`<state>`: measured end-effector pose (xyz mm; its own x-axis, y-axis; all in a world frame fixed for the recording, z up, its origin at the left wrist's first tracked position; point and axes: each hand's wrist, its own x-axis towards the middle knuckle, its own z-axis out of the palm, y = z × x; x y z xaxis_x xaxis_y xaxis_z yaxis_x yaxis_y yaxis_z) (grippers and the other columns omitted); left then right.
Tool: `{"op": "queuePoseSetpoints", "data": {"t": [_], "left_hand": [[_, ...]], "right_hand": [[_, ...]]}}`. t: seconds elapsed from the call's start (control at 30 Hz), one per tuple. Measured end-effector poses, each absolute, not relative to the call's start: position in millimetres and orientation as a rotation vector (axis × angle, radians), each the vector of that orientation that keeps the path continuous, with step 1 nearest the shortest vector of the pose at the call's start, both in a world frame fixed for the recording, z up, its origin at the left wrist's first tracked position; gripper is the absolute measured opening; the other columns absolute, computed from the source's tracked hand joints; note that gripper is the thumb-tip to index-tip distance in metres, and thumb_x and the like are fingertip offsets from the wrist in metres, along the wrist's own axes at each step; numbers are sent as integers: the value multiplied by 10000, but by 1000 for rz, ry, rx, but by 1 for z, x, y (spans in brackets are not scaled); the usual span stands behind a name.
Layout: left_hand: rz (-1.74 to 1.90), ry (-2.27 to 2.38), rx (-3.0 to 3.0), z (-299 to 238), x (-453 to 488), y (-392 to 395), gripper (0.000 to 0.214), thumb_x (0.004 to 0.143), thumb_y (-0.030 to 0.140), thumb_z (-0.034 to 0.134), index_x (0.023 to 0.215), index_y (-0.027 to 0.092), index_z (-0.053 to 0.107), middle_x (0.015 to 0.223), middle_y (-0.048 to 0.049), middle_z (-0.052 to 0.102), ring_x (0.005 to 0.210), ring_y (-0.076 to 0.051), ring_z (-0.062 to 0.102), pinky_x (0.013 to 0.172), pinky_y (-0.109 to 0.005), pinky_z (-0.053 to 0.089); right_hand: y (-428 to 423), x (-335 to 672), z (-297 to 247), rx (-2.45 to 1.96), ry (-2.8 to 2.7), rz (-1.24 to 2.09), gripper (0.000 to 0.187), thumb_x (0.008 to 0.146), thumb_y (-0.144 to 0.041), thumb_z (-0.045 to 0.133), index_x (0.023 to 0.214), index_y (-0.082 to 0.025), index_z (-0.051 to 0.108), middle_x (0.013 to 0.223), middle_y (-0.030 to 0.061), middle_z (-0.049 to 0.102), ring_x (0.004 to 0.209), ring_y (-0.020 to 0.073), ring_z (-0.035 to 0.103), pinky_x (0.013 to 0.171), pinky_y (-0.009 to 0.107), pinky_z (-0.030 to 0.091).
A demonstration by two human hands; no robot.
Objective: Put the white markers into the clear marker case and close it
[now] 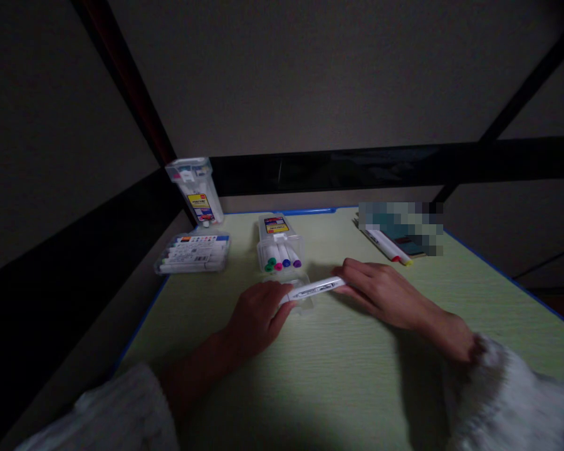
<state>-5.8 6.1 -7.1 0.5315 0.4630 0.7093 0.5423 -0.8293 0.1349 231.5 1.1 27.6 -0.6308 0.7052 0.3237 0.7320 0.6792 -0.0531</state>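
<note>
White marker point(318, 289), centre stage, spanned two hands over the middle of the worktop! Biggest on show was that worktop point(282, 394) itself, pale and blue-edged. Up by its far right corner lay a teal book point(389, 220), partly pixelated. Over to the far left corner, and there a clear marker case point(200, 197) stood on end, yellow label facing out; just below it, right at the left edge, a second case point(195, 255) lay flat, packed with white pens. Near the middle of the far edge, an open case point(278, 238) pointed its mouth toward the near edge. And the hands! The left hand point(259, 316) pinched one end of the marker, thumb against fingers; the right hand point(380, 291), fingers curled in close, gripped the other. Beneath and behind the marker, a clear lid point(305, 305) lay before the open case. Smaller still, two loose markers point(383, 245), one red-ended, one yellow-ended, rested along the book; green, pink, blue and purple ends point(286, 263) peeked from the open case.
</note>
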Motion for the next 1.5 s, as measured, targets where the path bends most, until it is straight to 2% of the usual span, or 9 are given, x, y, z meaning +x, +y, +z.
{"op": "queuePoseSetpoints", "data": {"t": [0.43, 0.97, 1.2, 1.5], "left_hand": [[-1162, -872, -2739, -5, -7, 3, 187, 865, 175, 377, 975, 114, 515, 805, -82, 629, 715, -175, 598, 650, -296, 501], [-1248, -771, -2612, -7, -6, 6, 115, 835, 193, 480, 919, 135, 532, 730, -52, 629, 649, -150, 590, 597, -271, 500], [-1207, -874, -2592, -6, -6, 7, 129, 851, 195, 453, 949, 155, 526, 781, -51, 632, 708, -164, 584, 656, -298, 470], [-1095, -888, -2518, -1, -3, 7, 175, 875, 140, 411, 998, 133, 534, 862, -49, 649, 788, -174, 563, 795, -362, 349]], "right_hand": [[1, 232, 30, -1132, -2569, -182, 419, 931, -404, 215, 828, -153, 535, 719, 48, 546, 597, 146, 526, 541, 279, 386], [1, 232, 29, -1117, -2597, -171, 429, 935, -381, 206, 895, -133, 554, 749, 61, 544, 622, 154, 529, 556, 290, 400], [0, 230, 28, -1129, -2580, -159, 394, 934, -375, 230, 906, -144, 549, 740, 55, 553, 624, 144, 529, 565, 273, 395], [-3, 224, 26, -1060, -2602, -149, 389, 936, -365, 237, 883, -137, 547, 715, 47, 572, 606, 138, 541, 567, 259, 387]]}}
